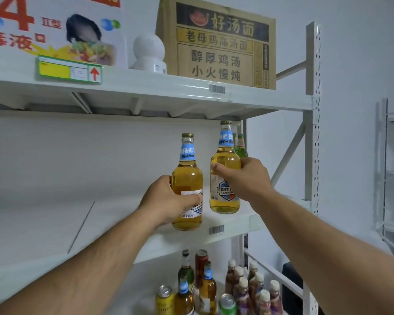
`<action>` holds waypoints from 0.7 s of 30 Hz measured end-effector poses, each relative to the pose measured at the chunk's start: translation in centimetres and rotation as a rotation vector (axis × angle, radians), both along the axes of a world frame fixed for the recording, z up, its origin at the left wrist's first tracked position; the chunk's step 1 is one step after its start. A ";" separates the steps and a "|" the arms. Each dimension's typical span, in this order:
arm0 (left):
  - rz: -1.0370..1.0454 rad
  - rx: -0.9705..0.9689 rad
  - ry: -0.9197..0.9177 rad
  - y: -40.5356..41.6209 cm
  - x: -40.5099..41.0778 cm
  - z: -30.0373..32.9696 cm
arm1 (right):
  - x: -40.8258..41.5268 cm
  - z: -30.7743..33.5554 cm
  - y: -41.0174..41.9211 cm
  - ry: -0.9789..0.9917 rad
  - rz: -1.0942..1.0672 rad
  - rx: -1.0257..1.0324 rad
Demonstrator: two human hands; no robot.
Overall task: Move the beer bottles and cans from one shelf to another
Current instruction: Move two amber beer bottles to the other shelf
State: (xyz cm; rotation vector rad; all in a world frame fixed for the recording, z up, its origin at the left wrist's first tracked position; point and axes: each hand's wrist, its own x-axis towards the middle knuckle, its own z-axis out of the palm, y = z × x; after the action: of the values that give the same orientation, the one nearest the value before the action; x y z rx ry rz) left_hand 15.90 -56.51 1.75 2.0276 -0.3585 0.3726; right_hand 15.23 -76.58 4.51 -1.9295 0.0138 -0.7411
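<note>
The light is even and cool, fairly bright, with a faint blue-grey cast on the white wall (355, 64). A soft shadow lies under the upper shelf (146, 87), darkening its underside. The amber bottles (188, 178) glow, lit through. Wide-angle distortion bends the shelf edges and the upright post (313, 110) at the right of the frame. The lower right corner is dim, and the whole picture is slightly soft, more so toward the edges.
</note>
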 end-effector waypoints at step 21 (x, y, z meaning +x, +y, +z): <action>0.091 0.007 -0.004 -9.2 15.8 1.6 | 17.6 1.8 -8.7 0.020 0.036 -0.005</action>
State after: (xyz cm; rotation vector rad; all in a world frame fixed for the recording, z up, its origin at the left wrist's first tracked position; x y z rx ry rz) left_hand 31.71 -65.70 3.34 2.0555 -0.2703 0.4319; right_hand 32.82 -85.31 6.26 -1.9372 -0.0107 -0.6992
